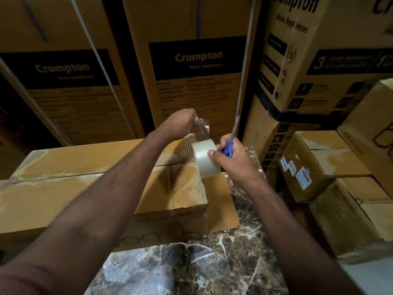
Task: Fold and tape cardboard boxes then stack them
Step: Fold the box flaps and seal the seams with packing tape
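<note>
A long brown cardboard box (63, 192) lies on a marble table (191, 269), its top seam glossy with clear tape on the left part. My right hand (234, 158) grips a roll of clear tape (207, 158) above the box's right end, and also holds blue-handled scissors (228, 149) whose blades point upward. My left hand (180, 122) pinches the loose end of the tape strip (201, 128), drawn up and away from the roll. An end flap (222, 203) of the box lies open flat on the table.
Tall printed cartons (197, 60) with white strapping stand close behind the table. Smaller taped boxes (325, 162) are piled at the right, next to the table's edge. Bare marble shows in front of the box.
</note>
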Demonstrator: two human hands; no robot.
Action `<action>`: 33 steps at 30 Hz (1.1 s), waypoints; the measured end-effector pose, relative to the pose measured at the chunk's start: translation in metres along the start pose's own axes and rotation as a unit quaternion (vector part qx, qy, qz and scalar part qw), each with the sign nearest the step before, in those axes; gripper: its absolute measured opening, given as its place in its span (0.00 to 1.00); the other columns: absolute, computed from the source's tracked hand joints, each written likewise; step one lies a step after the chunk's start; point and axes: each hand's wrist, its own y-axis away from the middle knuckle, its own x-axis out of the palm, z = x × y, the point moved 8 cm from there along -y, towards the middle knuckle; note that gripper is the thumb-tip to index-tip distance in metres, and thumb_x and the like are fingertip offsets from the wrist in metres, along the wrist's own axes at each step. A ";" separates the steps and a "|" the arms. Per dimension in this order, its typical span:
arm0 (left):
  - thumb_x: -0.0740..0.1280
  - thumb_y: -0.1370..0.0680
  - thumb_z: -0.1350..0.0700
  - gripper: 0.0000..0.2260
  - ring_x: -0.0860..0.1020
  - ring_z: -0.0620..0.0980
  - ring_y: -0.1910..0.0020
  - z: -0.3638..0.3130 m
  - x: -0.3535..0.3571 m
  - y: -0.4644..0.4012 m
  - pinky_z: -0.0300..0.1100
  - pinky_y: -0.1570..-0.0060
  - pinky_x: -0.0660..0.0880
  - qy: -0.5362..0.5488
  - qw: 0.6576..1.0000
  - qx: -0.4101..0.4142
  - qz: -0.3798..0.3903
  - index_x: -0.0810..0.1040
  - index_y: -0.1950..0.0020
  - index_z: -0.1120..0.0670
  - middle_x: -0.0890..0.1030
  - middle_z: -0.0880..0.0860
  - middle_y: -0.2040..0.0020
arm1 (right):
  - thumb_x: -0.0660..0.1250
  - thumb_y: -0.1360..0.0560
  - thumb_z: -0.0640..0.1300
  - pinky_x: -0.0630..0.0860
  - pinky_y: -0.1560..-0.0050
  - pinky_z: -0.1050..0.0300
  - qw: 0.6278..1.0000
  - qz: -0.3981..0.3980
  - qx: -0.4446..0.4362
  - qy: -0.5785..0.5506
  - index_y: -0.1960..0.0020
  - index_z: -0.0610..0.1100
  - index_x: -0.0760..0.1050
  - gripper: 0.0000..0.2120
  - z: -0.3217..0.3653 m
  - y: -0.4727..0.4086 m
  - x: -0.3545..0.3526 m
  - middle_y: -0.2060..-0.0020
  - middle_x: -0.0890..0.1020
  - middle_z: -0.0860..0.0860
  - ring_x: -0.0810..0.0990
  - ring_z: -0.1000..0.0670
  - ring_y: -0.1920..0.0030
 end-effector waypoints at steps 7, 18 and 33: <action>0.58 0.15 0.55 0.09 0.79 0.51 0.55 0.035 0.018 -0.021 0.49 0.55 0.78 0.050 0.998 -0.025 0.011 0.76 0.42 0.57 0.80 0.55 0.49 | 0.71 0.24 0.33 0.74 0.59 0.63 0.996 -0.006 0.054 0.064 0.52 0.48 0.64 0.17 -0.038 0.010 0.006 0.54 0.75 0.52 0.78 0.57 0.54; 0.64 0.18 0.51 0.06 0.77 0.49 0.57 0.059 0.050 -0.058 0.48 0.57 0.77 -0.033 0.999 -0.025 0.025 0.76 0.49 0.53 0.78 0.51 0.54 | 0.69 0.24 0.31 0.75 0.68 0.65 0.999 -0.024 -0.017 -0.016 0.55 0.44 0.62 0.16 0.005 0.011 0.018 0.58 0.69 0.46 0.75 0.62 0.65; 0.61 0.17 0.49 0.08 0.77 0.48 0.57 0.090 0.077 -0.073 0.43 0.62 0.68 0.011 0.992 -0.030 0.119 0.75 0.52 0.51 0.78 0.50 0.55 | 0.68 0.26 0.32 0.75 0.64 0.60 0.997 0.021 0.003 0.080 0.56 0.49 0.64 0.16 0.006 -0.009 0.026 0.59 0.71 0.48 0.72 0.50 0.60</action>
